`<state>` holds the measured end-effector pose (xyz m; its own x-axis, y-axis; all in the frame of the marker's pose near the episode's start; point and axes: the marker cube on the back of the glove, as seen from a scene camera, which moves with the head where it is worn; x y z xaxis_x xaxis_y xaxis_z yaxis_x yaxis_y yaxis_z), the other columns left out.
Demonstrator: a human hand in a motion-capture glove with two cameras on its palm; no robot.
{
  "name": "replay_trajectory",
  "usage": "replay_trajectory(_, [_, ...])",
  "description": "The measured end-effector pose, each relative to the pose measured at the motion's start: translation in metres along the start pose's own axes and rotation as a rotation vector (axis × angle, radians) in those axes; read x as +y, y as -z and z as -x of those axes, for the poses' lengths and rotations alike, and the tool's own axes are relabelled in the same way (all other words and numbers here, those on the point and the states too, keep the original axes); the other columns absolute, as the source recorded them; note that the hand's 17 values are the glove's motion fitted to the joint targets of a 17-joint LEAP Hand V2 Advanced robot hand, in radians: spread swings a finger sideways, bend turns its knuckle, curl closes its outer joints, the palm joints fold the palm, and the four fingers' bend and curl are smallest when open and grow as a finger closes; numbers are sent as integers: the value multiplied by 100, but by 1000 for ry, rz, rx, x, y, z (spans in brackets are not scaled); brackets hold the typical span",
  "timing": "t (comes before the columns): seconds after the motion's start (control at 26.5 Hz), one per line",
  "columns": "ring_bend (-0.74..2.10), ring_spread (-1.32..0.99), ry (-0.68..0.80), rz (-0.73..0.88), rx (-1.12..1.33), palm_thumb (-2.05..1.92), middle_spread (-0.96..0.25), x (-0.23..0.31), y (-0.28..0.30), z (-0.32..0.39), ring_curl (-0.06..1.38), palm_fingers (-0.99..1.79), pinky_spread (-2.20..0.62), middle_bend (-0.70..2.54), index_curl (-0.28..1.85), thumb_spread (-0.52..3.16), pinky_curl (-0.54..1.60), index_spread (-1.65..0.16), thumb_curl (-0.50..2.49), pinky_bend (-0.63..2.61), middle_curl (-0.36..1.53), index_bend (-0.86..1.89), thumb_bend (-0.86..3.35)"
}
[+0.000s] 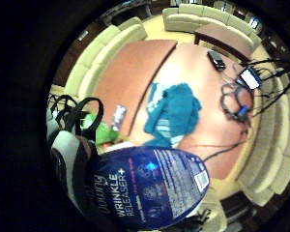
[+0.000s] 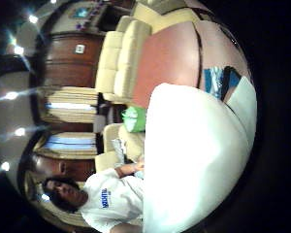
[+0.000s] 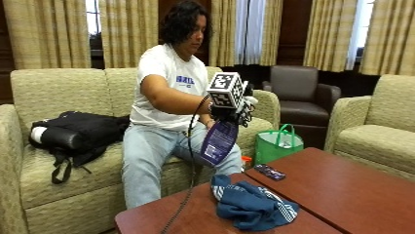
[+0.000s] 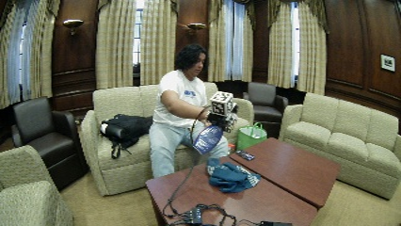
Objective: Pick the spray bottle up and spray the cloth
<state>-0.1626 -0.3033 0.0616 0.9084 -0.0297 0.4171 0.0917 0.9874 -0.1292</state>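
In the outside view a person on the sofa holds a dark blue spray bottle (image 3: 218, 141) in the air, tilted, above the near end of the wooden table (image 3: 337, 190). The gloved right hand (image 3: 230, 113) grips the bottle at its top, near the sprayer. A crumpled blue cloth (image 3: 253, 204) lies on the table just below and in front of the bottle. The little finger side palm view shows the bottle's label (image 1: 150, 188) close up, with the cloth (image 1: 174, 113) beyond it. In the thumb side palm view the bottle's white part (image 2: 194, 160) fills much of the picture.
A dark phone (image 3: 269, 171) lies on the table behind the cloth. A green bag (image 3: 277, 144) stands on the floor by the sofa, and a black backpack (image 3: 78, 134) rests on the seat. Cables and devices (image 4: 197, 214) sit at the table's near end.
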Motion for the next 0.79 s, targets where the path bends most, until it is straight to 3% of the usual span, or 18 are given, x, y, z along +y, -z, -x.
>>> replay_trajectory(0.3, [66, -22, 124, -207, -375, 89, -19, 21, -39, 15, 46, 139, -28, 66, 59, 34, 39, -25, 83, 40, 53, 43, -3])
replay_trajectory(0.79, [65, -22, 96, -319, -478, 89, -18, 26, -175, 8, 46, 139, -28, 66, 60, 34, 39, -25, 85, 40, 53, 43, -3])
